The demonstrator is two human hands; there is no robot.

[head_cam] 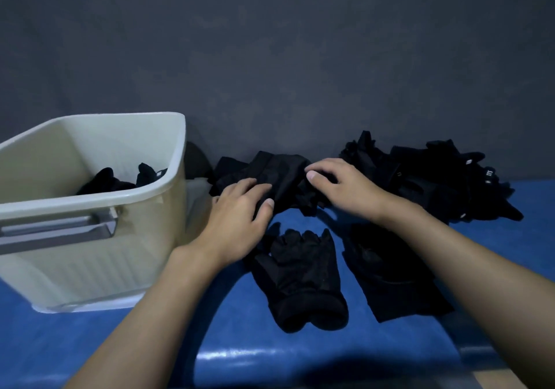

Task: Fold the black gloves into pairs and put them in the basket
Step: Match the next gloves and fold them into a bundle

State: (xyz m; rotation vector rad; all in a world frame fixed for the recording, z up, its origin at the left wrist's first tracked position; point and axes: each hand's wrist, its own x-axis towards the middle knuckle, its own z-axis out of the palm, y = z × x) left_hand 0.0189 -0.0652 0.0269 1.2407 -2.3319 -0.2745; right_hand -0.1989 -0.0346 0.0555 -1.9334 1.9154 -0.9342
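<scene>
Black glove (279, 175) beneath left hand (240, 211), right hand (342, 185)

A basket (90, 238) is seen at the left of the table (240, 343), with a few gloves (120, 179) lying inside it. Just right of the basket, against the wall (270, 58) behind the table, a spread glove (279, 172) is touched by both hands: the left hand (240, 217) on its near left part, the right hand (345, 187) at its right end. A heap of gloves (435, 178) is piled further right, at the back. Nearer the front edge, a front glove (300, 283) is laid before the hands, with a second glove (387, 274) just beside it on the right, partly under the right forearm.
</scene>
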